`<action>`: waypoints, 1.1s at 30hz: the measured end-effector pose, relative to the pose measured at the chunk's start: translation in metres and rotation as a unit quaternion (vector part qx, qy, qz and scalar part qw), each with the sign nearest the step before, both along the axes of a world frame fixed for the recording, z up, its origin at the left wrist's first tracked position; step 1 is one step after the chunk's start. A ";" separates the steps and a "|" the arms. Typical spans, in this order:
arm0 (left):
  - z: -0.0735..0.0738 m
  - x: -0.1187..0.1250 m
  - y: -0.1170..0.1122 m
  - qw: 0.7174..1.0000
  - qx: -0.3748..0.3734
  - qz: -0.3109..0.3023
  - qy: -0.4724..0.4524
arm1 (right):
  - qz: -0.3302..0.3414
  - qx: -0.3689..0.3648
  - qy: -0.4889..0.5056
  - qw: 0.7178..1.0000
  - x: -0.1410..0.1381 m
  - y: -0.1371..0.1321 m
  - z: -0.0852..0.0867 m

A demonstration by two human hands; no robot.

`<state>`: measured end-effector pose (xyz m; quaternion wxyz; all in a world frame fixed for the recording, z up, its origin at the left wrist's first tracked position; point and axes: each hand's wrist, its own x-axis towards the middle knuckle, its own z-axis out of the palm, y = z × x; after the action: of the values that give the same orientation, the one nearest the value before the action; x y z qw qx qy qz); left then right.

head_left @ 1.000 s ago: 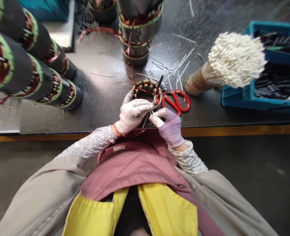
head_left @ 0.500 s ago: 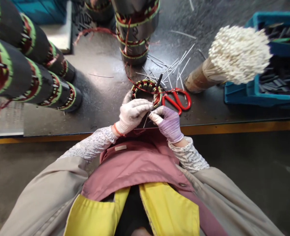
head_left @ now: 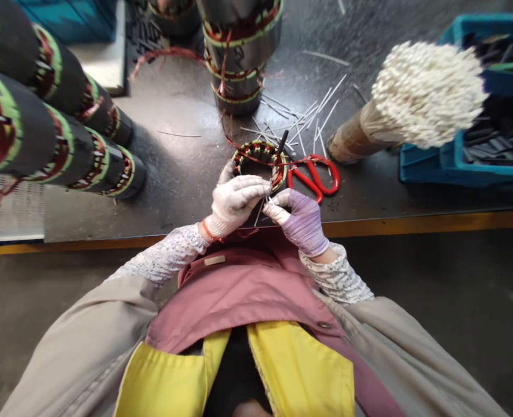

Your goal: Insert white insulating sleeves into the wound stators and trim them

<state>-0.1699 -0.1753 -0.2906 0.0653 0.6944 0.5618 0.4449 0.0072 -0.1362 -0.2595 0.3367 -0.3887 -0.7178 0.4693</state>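
Now: left hand [head_left: 234, 200], white-gloved, fingers pressed together, grips small wound stator ring [head_left: 260, 155] over the bench, red-handled scissors [head_left: 312, 179] just beside; right hand [head_left: 302, 223], purple-gloved, pinches thin white sleeve [head_left: 259, 212] at the windings; fitting it calls for a steady pinch

Dark workbench [head_left: 173, 191] bearing red-handled scissors [head_left: 312, 179], loose white strips [head_left: 299, 124], an upright wound stator [head_left: 236, 63]

Wound stators [head_left: 51, 124] lie stacked upper left; upright stator [head_left: 236, 61] top centre. Right: blue crate [head_left: 430, 171] of dark strips, paper-wrapped white-tipped bundle [head_left: 425, 95] above it. Red-handled scissors [head_left: 307, 180], loose white strips [head_left: 312, 119] on table [head_left: 173, 202].
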 end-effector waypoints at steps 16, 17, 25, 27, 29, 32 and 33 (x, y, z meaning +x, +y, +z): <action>0.001 0.000 0.001 1.000 0.004 -0.001 0.004 | 0.012 -0.028 0.004 1.000 -0.001 0.004 -0.001; 0.001 -0.001 0.001 1.000 0.003 -0.003 0.006 | 0.009 -0.037 -0.001 0.999 -0.003 0.005 -0.005; 0.004 -0.004 0.001 0.999 0.007 -0.026 0.044 | -0.003 0.207 -0.186 0.961 -0.004 0.015 -0.010; 0.006 -0.005 0.002 0.998 -0.019 -0.020 0.054 | 0.049 0.253 -0.208 0.944 0.005 0.016 0.003; 0.008 -0.008 0.003 0.996 -0.050 -0.017 0.071 | 0.103 0.273 -0.207 0.934 0.016 0.011 0.016; 0.014 -0.011 0.006 0.989 -0.084 -0.028 0.118 | 0.100 0.184 -0.136 0.968 0.026 -0.004 0.029; 0.016 -0.012 0.007 0.986 -0.090 -0.032 0.139 | 0.080 0.134 -0.098 0.983 0.025 -0.010 0.030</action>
<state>-0.1820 -0.1685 -0.2750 0.0633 0.7584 0.5804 0.2899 0.0325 -0.1458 -0.2292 0.2752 -0.3251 -0.8326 0.3540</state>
